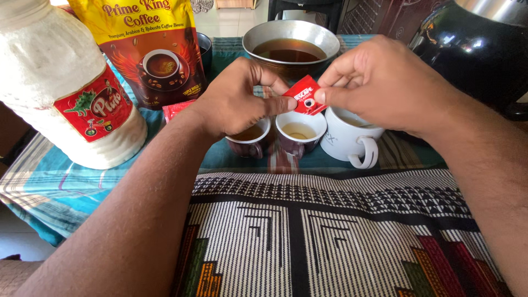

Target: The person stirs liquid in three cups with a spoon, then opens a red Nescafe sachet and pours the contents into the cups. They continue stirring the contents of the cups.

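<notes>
Both hands pinch one small red sachet: my left hand grips its left edge between thumb and forefinger, my right hand clamps the right edge, pulling opposite ways like a tear grip. I hold it right above two small dark cups so contents would drop in. White mug just beside, steel bowl of dark liquid behind, coffee bag and white jar at left.

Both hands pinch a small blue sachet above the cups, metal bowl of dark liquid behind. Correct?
Not quite: the sachet is red, not blue, as the head view shows. Left hand and right hand both pinch it above the cups, metal bowl behind.
</notes>
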